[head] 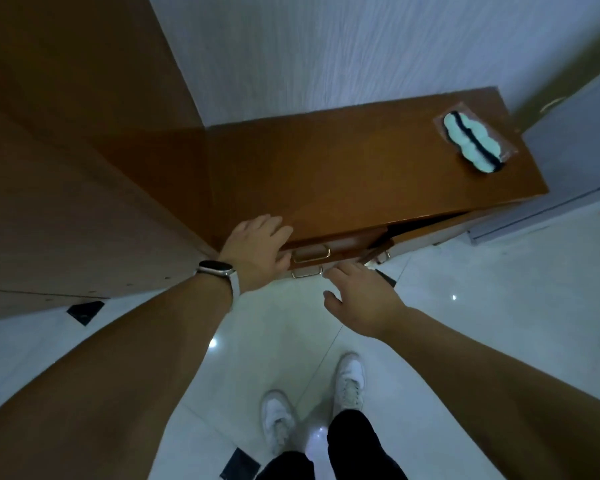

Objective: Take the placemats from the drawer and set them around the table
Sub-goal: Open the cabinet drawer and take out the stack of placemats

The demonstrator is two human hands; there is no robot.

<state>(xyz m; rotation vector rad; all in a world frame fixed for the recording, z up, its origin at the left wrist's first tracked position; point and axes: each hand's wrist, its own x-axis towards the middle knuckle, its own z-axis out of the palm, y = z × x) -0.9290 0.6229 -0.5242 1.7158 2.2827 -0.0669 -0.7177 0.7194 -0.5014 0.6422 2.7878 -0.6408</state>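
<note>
Resting the left hand flat on the cabinet edge, fingers spread, holding nothing, likely to keep steady. Reaching with the right hand, loose and empty, just beside the lower handle under the top drawer, likely to pull. No placemats in sight; maybe hidden inside a drawer. Cannot tell which.

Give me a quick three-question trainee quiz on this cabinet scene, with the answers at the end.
1. True or false: the left hand rests on the cabinet's top edge.
2. Which wrist wears the watch? A left, B right, C neither.
3. Fill in: the empty right hand reaches toward a drawer ____.
Key: 1 true; 2 A; 3 handle.
</note>
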